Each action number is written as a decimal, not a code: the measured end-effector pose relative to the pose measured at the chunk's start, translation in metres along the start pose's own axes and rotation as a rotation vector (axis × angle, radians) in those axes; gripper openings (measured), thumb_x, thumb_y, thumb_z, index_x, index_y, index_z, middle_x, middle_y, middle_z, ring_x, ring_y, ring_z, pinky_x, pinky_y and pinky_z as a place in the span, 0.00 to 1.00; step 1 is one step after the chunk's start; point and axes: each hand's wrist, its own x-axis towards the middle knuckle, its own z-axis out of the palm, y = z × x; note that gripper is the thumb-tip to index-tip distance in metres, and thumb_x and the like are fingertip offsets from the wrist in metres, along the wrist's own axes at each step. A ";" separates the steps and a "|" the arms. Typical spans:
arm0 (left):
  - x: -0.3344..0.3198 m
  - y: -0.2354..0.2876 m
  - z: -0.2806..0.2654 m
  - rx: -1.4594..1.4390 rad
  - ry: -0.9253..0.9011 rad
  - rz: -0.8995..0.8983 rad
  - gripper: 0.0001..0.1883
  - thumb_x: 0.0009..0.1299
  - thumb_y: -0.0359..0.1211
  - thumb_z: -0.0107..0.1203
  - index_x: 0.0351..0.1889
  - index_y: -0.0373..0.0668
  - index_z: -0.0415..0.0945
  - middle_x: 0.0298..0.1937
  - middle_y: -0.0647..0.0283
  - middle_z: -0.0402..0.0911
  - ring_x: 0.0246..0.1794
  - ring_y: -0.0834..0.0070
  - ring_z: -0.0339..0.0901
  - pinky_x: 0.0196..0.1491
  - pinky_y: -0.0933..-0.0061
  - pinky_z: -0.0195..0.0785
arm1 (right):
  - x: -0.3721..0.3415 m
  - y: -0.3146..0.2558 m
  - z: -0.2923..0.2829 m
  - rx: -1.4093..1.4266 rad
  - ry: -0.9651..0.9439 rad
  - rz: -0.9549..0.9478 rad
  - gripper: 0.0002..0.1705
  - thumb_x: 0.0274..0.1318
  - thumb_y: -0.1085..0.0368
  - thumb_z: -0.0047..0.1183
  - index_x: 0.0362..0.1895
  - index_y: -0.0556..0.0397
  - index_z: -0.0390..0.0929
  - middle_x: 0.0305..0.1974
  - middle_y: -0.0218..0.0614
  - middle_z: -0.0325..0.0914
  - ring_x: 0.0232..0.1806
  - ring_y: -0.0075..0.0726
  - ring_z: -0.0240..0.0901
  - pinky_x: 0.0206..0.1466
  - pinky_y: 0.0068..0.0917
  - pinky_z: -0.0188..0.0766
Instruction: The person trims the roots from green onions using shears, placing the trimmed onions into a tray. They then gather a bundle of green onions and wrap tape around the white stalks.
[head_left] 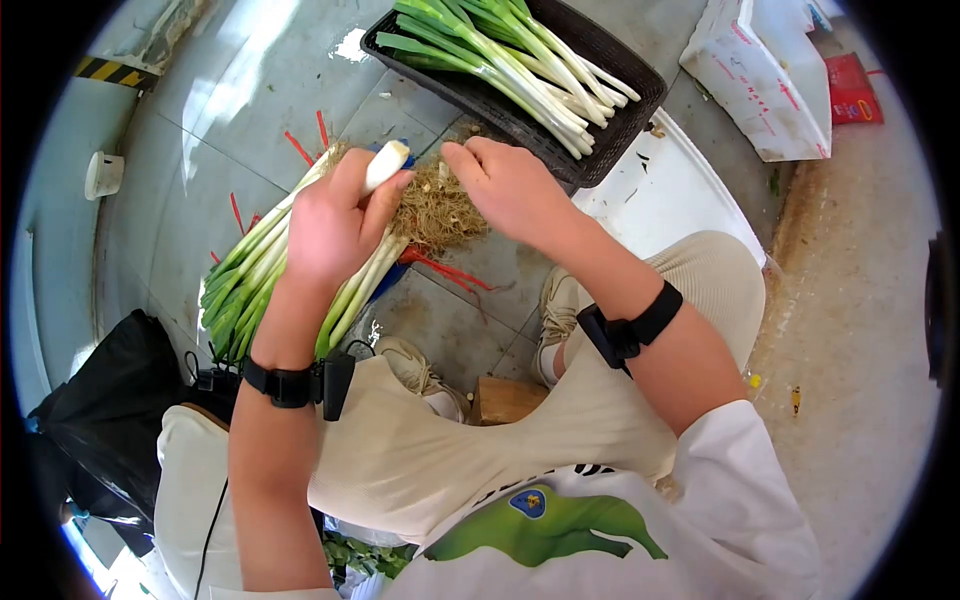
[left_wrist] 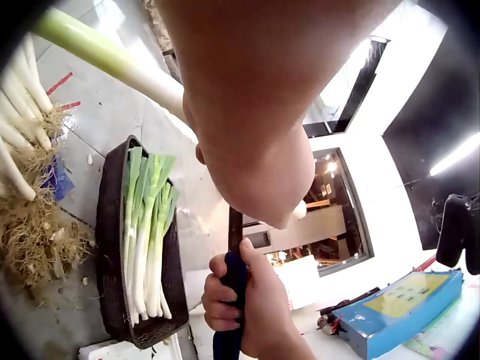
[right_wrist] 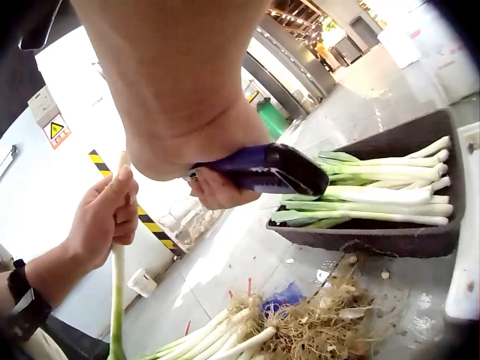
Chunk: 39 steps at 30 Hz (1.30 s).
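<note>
My left hand [head_left: 330, 225] grips a green onion by its white end [head_left: 385, 165], above a bundle of untrimmed stalks [head_left: 265, 260] with a mass of brown roots [head_left: 440, 210]. In the right wrist view the same onion [right_wrist: 118, 292] hangs down from the left hand [right_wrist: 101, 217]. My right hand [head_left: 515, 190] is a short way to the right, fingers curled. The wrist views show it [left_wrist: 266, 307] wrapped round a blue-handled knife [left_wrist: 234, 277]; its dark blade runs up towards the left hand, whose fingers are partly hidden there.
A dark basket [head_left: 645, 95] holding cleaned green onions [head_left: 530, 80] stands beyond the right hand, beside a white surface [head_left: 680, 190]. Red ties [head_left: 450, 270] lie by the roots. A wooden block [head_left: 505, 400] sits between the shoes; a white foam box [head_left: 755, 80] stands at the upper right.
</note>
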 end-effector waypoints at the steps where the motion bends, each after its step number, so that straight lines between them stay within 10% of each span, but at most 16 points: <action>1: 0.000 0.003 -0.004 -0.028 -0.001 0.013 0.14 0.70 0.42 0.63 0.35 0.42 0.75 0.19 0.58 0.75 0.18 0.61 0.74 0.23 0.63 0.66 | -0.002 -0.002 0.000 0.042 0.024 -0.031 0.31 0.69 0.43 0.42 0.36 0.61 0.79 0.33 0.59 0.80 0.39 0.68 0.77 0.47 0.51 0.73; 12: -0.006 0.011 -0.018 -0.172 0.034 0.254 0.09 0.68 0.31 0.60 0.33 0.37 0.71 0.22 0.60 0.70 0.18 0.70 0.64 0.24 0.71 0.59 | -0.015 -0.021 -0.020 0.376 0.091 -0.225 0.13 0.54 0.59 0.61 0.34 0.58 0.83 0.25 0.44 0.81 0.26 0.43 0.78 0.33 0.33 0.71; 14: -0.006 0.011 -0.019 -0.165 0.043 0.298 0.09 0.68 0.30 0.60 0.32 0.37 0.71 0.23 0.60 0.69 0.19 0.69 0.64 0.24 0.70 0.59 | -0.015 -0.019 -0.023 0.380 0.071 -0.233 0.11 0.56 0.62 0.61 0.36 0.58 0.85 0.27 0.35 0.84 0.26 0.25 0.73 0.33 0.25 0.69; 39: -0.003 0.031 -0.021 -0.064 -0.029 0.317 0.10 0.63 0.32 0.64 0.38 0.41 0.76 0.28 0.60 0.76 0.24 0.59 0.74 0.26 0.62 0.68 | -0.037 -0.032 -0.043 0.743 -0.193 -0.162 0.13 0.57 0.58 0.67 0.35 0.52 0.80 0.20 0.20 0.70 0.18 0.12 0.59 0.20 0.17 0.53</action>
